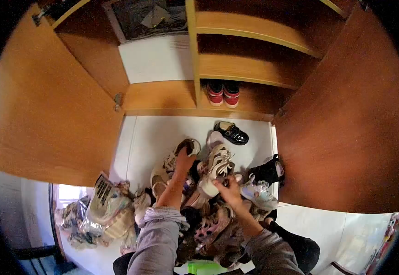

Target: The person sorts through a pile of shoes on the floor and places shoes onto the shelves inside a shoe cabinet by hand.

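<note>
My left hand (185, 159) reaches forward, its fingers closed at the opening of a white-and-brown sneaker (170, 162). Just to the right, a white lace-up sneaker (220, 161) has its toe towards me. My right hand (229, 190) grips that toe end, with the thumb on top and the other fingers partly hidden. Beneath and around both hands lies a heap of mixed shoes, including a pink-and-white sneaker (218, 224) and a silvery-white shoe (260, 195). A shiny black shoe (232, 133) lies on the floor beyond the heap.
Ahead stands an open wooden cabinet, its left door (52, 114) and right door (346, 123) swung outward. Red-and-black shoes (223, 95) sit on its bottom shelf. A black shoe (268, 173) is beside the right door. Plastic bags (112, 211) lie at left; something green (204, 267) is near me.
</note>
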A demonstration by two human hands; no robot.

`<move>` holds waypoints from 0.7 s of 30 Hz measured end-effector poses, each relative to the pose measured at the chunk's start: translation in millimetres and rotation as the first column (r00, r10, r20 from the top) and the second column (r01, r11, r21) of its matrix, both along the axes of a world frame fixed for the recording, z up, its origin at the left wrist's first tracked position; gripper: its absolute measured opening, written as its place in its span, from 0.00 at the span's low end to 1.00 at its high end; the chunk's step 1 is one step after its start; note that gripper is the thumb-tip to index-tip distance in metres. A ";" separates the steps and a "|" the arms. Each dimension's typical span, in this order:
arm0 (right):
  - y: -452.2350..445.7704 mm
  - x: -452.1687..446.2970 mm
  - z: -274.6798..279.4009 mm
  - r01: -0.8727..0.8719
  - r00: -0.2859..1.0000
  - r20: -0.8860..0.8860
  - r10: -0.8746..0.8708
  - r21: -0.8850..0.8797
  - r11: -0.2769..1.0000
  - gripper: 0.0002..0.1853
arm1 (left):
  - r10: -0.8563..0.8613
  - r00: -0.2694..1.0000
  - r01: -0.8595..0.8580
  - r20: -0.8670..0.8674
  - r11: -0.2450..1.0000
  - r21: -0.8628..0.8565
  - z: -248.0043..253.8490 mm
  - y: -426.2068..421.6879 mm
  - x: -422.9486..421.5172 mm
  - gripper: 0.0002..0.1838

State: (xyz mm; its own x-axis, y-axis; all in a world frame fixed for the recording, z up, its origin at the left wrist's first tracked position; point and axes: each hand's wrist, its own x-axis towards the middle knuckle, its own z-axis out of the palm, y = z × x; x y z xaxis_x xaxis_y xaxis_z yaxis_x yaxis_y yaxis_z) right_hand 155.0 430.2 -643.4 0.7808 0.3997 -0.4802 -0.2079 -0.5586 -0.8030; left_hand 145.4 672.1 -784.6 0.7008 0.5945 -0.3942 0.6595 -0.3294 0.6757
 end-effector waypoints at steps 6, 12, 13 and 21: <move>-2.0 -2.5 -16.8 -0.006 0.976 0.217 -0.004 0.042 0.999 0.28 | -0.040 0.998 0.037 0.044 0.997 0.060 -60.5 5.7 1.7 0.36; -10.8 -0.7 5.6 -0.093 0.988 0.119 0.097 -0.040 0.995 0.31 | -0.065 0.976 0.144 -0.206 0.906 0.398 32.3 -41.5 -3.2 0.29; -12.3 -2.1 6.7 -0.087 0.980 0.177 0.090 -0.024 0.996 0.31 | -0.026 0.969 0.110 -0.246 0.936 0.335 38.7 -40.8 1.0 0.32; -19.7 -3.2 3.8 0.022 0.996 0.089 -0.024 0.027 0.999 0.28 | 0.165 0.973 -0.081 -0.161 0.899 0.431 28.6 -23.6 -11.1 0.51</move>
